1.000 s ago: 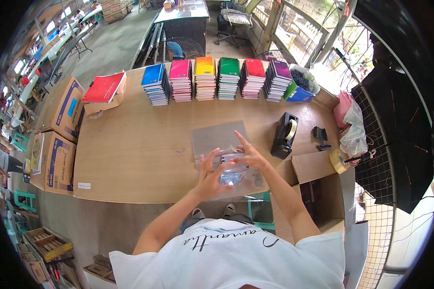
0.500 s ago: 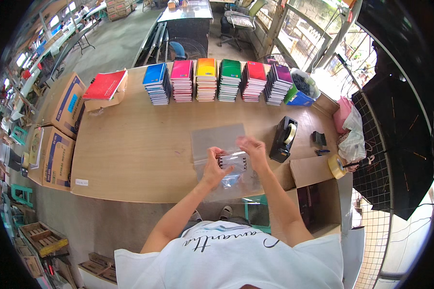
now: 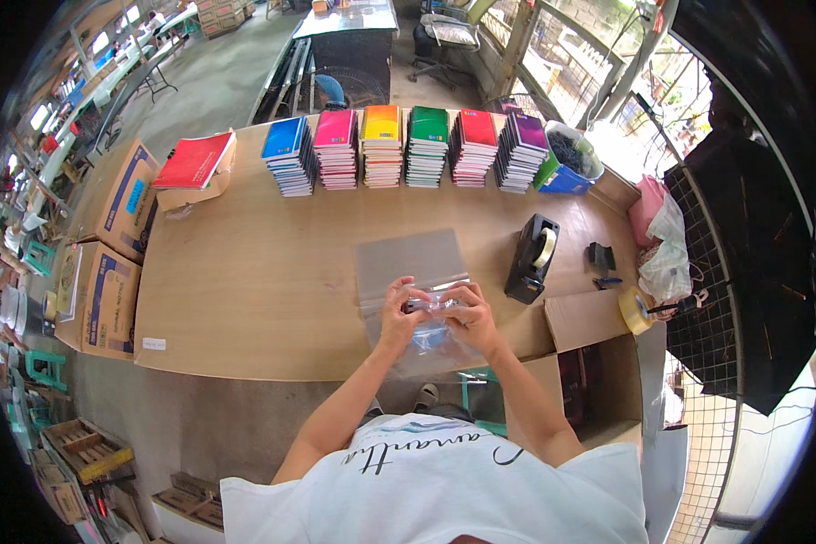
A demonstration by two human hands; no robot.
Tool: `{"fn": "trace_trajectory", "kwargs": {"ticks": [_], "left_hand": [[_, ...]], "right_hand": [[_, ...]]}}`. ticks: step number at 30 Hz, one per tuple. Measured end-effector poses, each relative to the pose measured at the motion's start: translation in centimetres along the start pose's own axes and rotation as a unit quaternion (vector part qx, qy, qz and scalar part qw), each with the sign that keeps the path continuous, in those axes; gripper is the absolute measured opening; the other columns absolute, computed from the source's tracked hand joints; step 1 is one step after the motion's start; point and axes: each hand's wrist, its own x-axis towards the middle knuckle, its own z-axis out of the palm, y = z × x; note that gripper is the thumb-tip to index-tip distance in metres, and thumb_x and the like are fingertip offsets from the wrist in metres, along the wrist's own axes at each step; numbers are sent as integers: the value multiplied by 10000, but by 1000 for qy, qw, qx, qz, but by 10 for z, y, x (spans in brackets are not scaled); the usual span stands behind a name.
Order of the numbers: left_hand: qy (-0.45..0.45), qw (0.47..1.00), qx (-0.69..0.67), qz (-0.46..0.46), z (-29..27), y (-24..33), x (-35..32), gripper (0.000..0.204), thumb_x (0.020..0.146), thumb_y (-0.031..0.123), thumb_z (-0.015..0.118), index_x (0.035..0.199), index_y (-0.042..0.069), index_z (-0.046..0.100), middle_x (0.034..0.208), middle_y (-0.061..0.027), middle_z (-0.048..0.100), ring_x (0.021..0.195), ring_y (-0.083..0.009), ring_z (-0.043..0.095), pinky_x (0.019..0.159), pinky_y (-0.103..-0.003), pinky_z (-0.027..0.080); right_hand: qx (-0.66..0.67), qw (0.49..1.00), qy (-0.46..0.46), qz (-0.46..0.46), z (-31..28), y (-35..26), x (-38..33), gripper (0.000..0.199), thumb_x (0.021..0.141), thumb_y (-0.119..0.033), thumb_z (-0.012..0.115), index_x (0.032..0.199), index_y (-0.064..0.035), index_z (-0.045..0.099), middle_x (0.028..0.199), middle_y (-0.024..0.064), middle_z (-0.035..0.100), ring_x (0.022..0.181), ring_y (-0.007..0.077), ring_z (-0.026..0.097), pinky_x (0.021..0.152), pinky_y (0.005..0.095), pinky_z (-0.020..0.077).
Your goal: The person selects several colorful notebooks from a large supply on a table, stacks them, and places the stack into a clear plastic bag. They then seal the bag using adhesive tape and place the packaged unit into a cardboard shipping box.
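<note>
A clear plastic bag (image 3: 423, 337) is held at the near edge of the wooden table (image 3: 263, 290). My left hand (image 3: 397, 313) grips its top left side and my right hand (image 3: 471, 316) grips its top right side, fingers pinched together along the bag's upper edge. Something bluish shows through the plastic, too blurred to name. A stack of flat clear plastic bags (image 3: 410, 258) lies on the table just beyond my hands.
Several stacks of coloured notebooks (image 3: 406, 145) line the far edge. A black tape dispenser (image 3: 530, 258) stands to the right, an open cardboard box (image 3: 585, 322) beside it. A red notebook on a box (image 3: 192, 163) sits far left; more cardboard boxes (image 3: 100, 290) stand beside the table.
My hands have come closer together on the bag's top edge and the bag has shifted slightly toward me; my right hand, earlier raised with fingers spread, now pinches the bag.
</note>
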Motion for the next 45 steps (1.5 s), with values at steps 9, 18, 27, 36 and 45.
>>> {"fn": "trace_trajectory", "kwargs": {"ticks": [9, 18, 27, 36, 45], "left_hand": [[57, 998, 29, 26, 16, 15, -14, 175, 603, -100, 704, 668, 55, 655, 1288, -63, 448, 1026, -210, 567, 832, -336, 482], [55, 997, 32, 35, 8, 6, -9, 177, 625, -86, 716, 677, 75, 665, 1301, -57, 429, 1040, -216, 556, 856, -342, 464], [42, 995, 57, 75, 8, -6, -6, 163, 652, -55, 738, 673, 84, 656, 1296, -83, 439, 1047, -213, 548, 873, -337, 474], [41, 993, 71, 84, 15, 10, -11, 143, 645, -57, 713, 686, 62, 645, 1271, -99, 463, 1051, -236, 559, 868, -352, 481], [-256, 959, 123, -9, -21, 36, 34, 902, 662, 101, 745, 1415, 136, 251, 1071, -131, 574, 974, -221, 569, 872, -376, 463]], "right_hand": [[-49, 781, 311, 539, -139, 125, -79, 260, 806, -159, 719, 954, 49, 673, 828, 104, 646, 654, 162, 595, 554, 359, 463], [-4, 790, 326, 520, -94, 120, -50, 148, 758, -136, 740, 792, 7, 719, 715, 82, 670, 572, 163, 573, 545, 336, 432], [484, 527, 417, 560, -5, 71, -71, 119, 869, -153, 672, 818, -51, 636, 686, 21, 590, 588, 150, 560, 516, 276, 476], [194, 814, 99, 538, 15, -28, -16, 289, 858, -229, 707, 684, -7, 645, 584, 22, 579, 457, 73, 501, 391, 220, 362], [-91, 865, 38, 491, 82, 14, -87, 377, 853, -392, 689, 691, -52, 689, 538, 52, 624, 416, 165, 559, 395, 319, 412]]}}
